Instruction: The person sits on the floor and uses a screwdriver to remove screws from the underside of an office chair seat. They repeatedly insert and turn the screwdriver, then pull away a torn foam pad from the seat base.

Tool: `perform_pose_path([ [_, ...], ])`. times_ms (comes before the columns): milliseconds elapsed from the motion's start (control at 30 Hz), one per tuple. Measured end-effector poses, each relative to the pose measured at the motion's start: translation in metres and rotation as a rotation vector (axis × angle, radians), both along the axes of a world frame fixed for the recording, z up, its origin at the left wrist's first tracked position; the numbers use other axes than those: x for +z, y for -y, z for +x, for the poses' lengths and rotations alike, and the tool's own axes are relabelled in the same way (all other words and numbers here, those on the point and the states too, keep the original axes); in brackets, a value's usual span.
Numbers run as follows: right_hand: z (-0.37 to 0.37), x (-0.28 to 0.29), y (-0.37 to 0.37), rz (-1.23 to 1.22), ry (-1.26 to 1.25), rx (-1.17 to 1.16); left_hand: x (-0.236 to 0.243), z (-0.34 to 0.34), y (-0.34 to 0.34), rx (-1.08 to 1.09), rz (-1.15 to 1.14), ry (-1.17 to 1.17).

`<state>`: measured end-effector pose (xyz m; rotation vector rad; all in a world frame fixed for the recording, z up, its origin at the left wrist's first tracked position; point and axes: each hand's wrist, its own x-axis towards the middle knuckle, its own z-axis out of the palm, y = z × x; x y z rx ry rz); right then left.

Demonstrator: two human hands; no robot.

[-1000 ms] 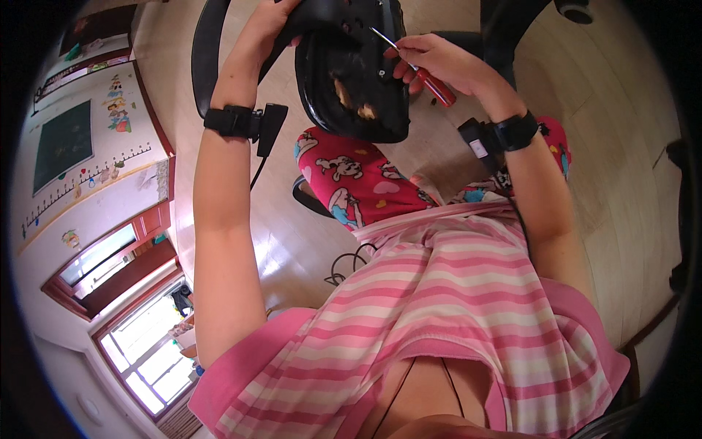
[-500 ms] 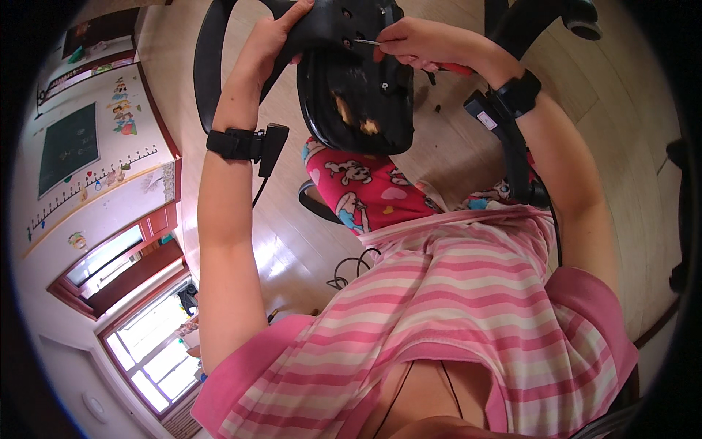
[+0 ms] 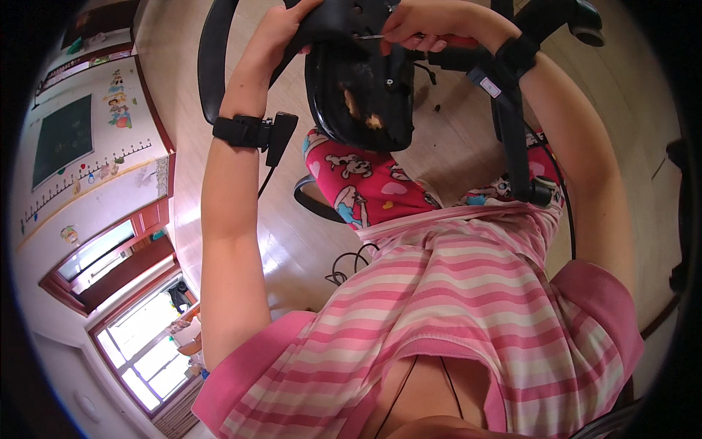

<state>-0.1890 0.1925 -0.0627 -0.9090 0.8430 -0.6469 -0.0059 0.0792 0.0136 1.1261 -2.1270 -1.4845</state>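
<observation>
My left hand grips the top edge of a black plastic chair part, an oval seat-like shell with a worn brown patch, held up in front of me. My right hand is closed on a red-handled screwdriver whose metal shaft points left into the shell near its top. Both wrists wear black bands with small devices. The fingertips of both hands are partly cut off by the upper edge of the picture.
A black curved chair arm and a chair base with a caster lie on the wooden floor. A black strap hangs over my patterned pink trousers. A wall with a chalkboard and a window is at the left.
Both hands and the black shell have risen toward the top of the picture. The screwdriver tip has moved from beside the shell onto its upper part.
</observation>
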Motion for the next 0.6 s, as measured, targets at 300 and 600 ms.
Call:
perform_pose_path([
  [300,0.006,-0.011,-0.003,-0.019,-0.292,-0.147,-0.002,0.012,0.030,-0.029,0.235,0.123],
  [600,-0.003,-0.009,0.007,0.094,0.004,0.016,0.001,0.012,0.024,-0.015,0.248,0.092],
])
